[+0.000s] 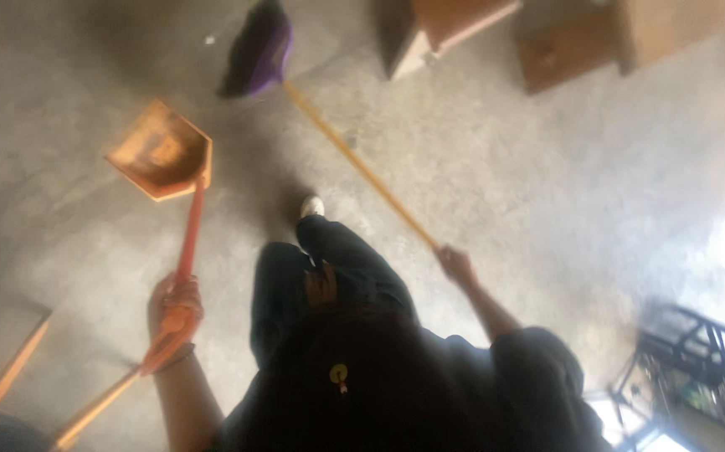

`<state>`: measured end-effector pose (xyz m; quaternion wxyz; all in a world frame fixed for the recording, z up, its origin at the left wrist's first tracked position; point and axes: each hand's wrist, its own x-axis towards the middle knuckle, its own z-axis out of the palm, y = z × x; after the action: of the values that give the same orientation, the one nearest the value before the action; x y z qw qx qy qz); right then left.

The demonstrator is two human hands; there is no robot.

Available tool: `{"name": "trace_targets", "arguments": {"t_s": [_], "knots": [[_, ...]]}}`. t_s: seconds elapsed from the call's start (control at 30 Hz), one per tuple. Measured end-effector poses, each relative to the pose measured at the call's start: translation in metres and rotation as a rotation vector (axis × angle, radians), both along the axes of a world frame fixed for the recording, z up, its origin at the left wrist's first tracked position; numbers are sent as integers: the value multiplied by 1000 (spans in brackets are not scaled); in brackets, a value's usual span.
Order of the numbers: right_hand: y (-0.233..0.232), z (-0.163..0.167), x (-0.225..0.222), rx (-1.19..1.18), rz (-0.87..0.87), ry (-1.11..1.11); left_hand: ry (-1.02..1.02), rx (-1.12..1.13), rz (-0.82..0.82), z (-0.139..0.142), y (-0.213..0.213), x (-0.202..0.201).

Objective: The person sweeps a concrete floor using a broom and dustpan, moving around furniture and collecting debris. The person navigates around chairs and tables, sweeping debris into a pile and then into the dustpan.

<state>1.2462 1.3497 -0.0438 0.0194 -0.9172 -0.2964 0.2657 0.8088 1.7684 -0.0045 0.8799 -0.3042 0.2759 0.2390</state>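
Note:
The head view is blurred and looks straight down at a bare concrete floor. My left hand [174, 311] grips the orange handle of a long-handled dustpan [164, 152], whose open orange pan hangs just over the floor at the upper left. My right hand [456, 264] holds the end of a broom's yellow stick [354, 159]. The broom's purple bristle head [259, 52] rests on the floor at the top, to the right of the dustpan. My dark trousers and one white shoe [311, 206] show between the two tools.
Wooden boxes or furniture [455, 25] stand along the top edge, with another brown cabinet [572, 50] to their right. A dark metal frame [697, 360] sits at the lower right beside a bright patch of light. Wooden slats [11, 368] lie at the lower left.

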Motion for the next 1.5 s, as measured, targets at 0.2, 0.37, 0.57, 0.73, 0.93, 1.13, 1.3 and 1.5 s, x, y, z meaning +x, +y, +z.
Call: {"name": "trace_targets", "arguments": {"t_s": [0.2,0.37,0.57,0.73,0.93,1.13,1.3,1.5], "knots": [[-178,62,-120,-152,-575,201,12,-100,-208,5,65,69],[-200,68,-140,-110,-509,120,-47,-98,-147,9,98,109],[-89,43,-65,-323,-591,243,-68,-115,-160,5,145,128],[124,8,14,-366,-234,168,-15,-157,-81,15,194,110],[493,-19,70,-269,-179,181,194,-61,-118,15,285,75],[674,-27,94,-14,-108,168,105,5,-121,17,377,37],[579,-33,74,47,-496,322,701,162,-180,6,446,36],[462,19,15,-59,-565,227,508,200,-158,-14,543,37]]}}
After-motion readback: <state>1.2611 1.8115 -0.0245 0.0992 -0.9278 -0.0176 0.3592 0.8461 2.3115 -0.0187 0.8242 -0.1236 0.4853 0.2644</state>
